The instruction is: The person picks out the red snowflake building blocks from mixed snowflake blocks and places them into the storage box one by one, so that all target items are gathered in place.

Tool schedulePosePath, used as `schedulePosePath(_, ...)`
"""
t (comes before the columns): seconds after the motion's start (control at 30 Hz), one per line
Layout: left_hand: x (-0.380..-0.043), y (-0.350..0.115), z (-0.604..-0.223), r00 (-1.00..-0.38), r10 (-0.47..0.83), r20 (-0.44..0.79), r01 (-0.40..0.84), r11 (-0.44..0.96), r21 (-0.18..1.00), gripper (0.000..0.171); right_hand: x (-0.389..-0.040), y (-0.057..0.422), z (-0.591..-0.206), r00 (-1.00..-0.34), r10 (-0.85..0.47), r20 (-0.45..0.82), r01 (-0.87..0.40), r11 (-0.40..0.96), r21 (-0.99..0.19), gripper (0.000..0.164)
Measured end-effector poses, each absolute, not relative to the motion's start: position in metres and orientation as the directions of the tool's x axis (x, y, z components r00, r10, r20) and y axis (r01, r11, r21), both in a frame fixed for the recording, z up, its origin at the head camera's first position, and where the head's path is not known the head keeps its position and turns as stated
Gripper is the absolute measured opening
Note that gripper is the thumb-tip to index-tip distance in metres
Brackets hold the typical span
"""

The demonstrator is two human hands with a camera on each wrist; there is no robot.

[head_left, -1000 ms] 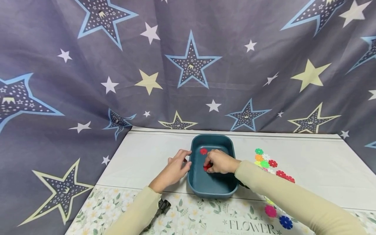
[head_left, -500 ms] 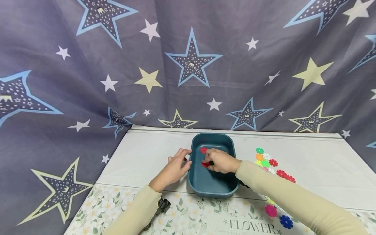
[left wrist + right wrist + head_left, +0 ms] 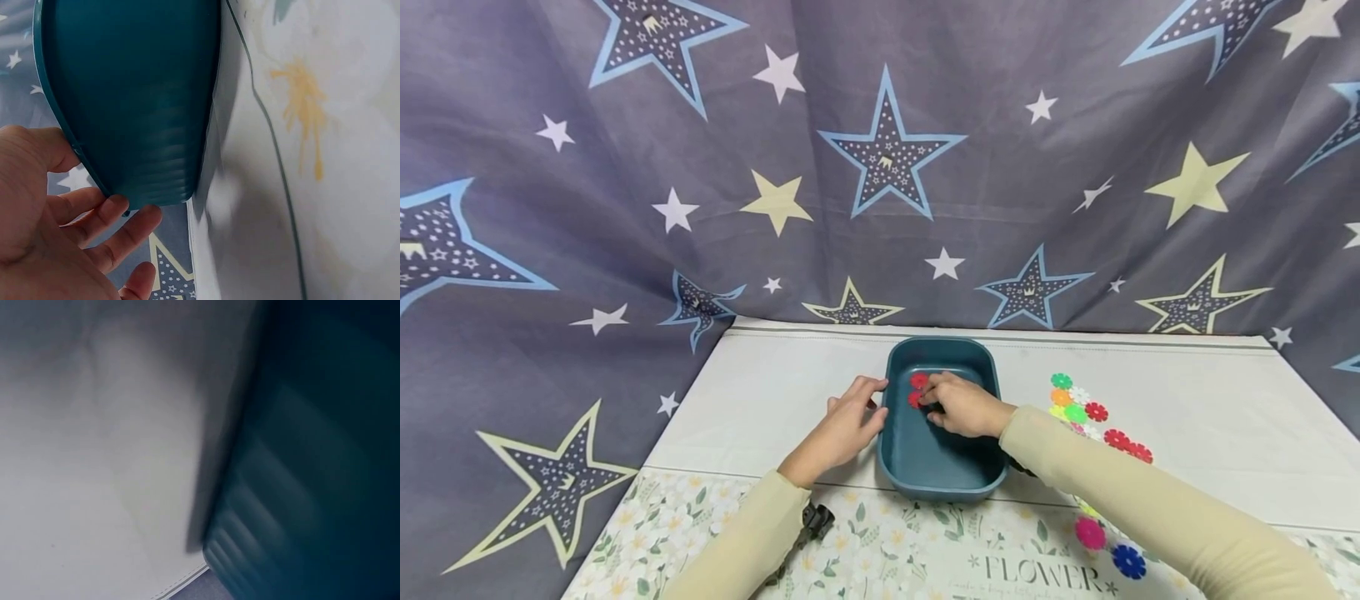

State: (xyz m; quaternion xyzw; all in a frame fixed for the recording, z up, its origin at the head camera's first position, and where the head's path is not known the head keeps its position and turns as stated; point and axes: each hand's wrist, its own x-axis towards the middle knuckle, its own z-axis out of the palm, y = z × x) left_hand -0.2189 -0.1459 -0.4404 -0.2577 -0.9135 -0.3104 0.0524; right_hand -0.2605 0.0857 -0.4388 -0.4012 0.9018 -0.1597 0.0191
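Observation:
A dark teal bin (image 3: 940,492) stands on the table. My left hand (image 3: 842,429) rests at its left side; in the left wrist view, loosely bent fingers (image 3: 112,219) touch the outside near the rim. Reaching into the bin, my right hand (image 3: 966,406) has curled fingers on the right edge of a red flower-shaped disc (image 3: 914,400), partly covering it. Just beyond that lies a second red flower-shaped disc (image 3: 919,380) on the bin floor. The right wrist view has only the bin's outer wall (image 3: 300,487); the right hand is out of it.
Right of the bin lies a scatter of flower-shaped discs, including green (image 3: 1062,381), orange (image 3: 1062,398) and red (image 3: 1116,439) ones. A pink disc (image 3: 1090,533) and a blue disc (image 3: 1128,562) lie nearer, by the right sleeve (image 3: 1150,500). A starred curtain (image 3: 880,242) hangs behind.
My right hand has moved the red disc away from me along the bin, close to the other red disc. The left hand has stayed at the bin's side.

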Motion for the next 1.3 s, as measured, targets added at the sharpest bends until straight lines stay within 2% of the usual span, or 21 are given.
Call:
schedulePosePath(0.4,-0.219,-0.141,-0.441,-0.853,0.442,0.278,0.520,0.672,0.527,0.039,-0.263,0.101,-0.425,-0.736,-0.651,0.186,-0.665,0.642,-0.382,0.021)
schedulePosePath(0.63,-0.218,-0.142,-0.442,-0.855,0.437,0.279,0.515,0.662,0.544,0.039,-0.262,0.129,-0.405,-0.727,-0.623,0.290,-0.684,0.615,-0.393,0.019)
schedulePosePath(0.83,-0.217,-0.142,-0.440,-0.858,0.433,0.277,0.511,0.659,0.552,0.040,-0.257,0.161,-0.399,-0.752,-0.550,0.363,-0.659,0.622,-0.422,0.018)
schedulePosePath(1.13,-0.217,-0.144,-0.439,-0.860,0.427,0.280,0.508,0.660,0.553,0.040,-0.256,0.214,-0.396,-0.844,-0.423,0.329,-0.534,0.717,-0.448,0.020)
schedulePosePath(1.3,-0.217,-0.144,-0.438,-0.859,0.427,0.284,0.510,0.658,0.553,0.040,-0.253,0.239,-0.401,-0.865,-0.402,0.301,-0.501,0.738,-0.453,0.022)
